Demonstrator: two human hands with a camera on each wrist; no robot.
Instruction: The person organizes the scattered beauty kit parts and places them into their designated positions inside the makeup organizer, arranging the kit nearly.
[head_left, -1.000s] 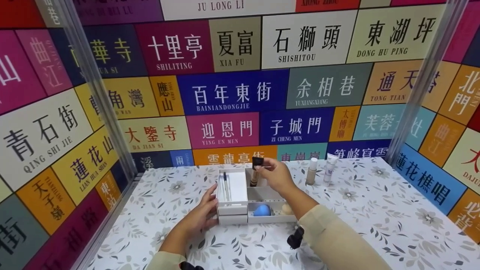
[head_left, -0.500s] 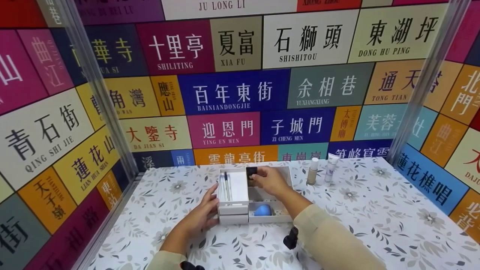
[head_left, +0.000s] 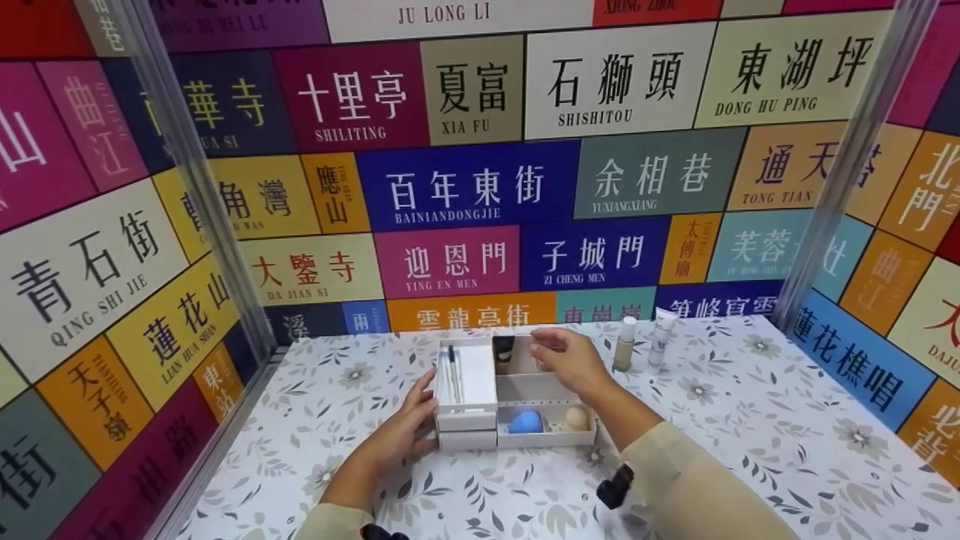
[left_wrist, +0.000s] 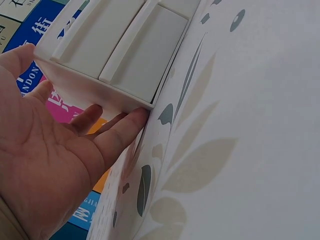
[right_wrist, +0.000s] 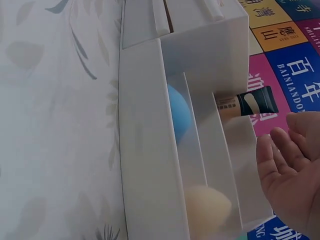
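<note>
A white desktop organizer with small drawers stands on the table. My left hand rests against its left side; in the left wrist view, extended fingertips touch the side wall near the bottom edge. A cosmetic tube with a black cap and beige body stands upright in the rear right compartment, by the drawer unit's wall. My right hand hovers over that compartment's right part, holding nothing, its fingers loosely bent and apart from the tube. In the front compartment lie a blue makeup sponge and a beige makeup sponge.
Slim pen-like sticks lie in the organizer's top left tray. Right of the organizer, a white-capped bottle and a white tube stand on the floral tabletop. A colourful sign-covered wall rises behind.
My right hand has lowered the black-capped tube into the rear compartment, let go of it and drawn back to the right. The left hand has stayed at the organizer's side.
</note>
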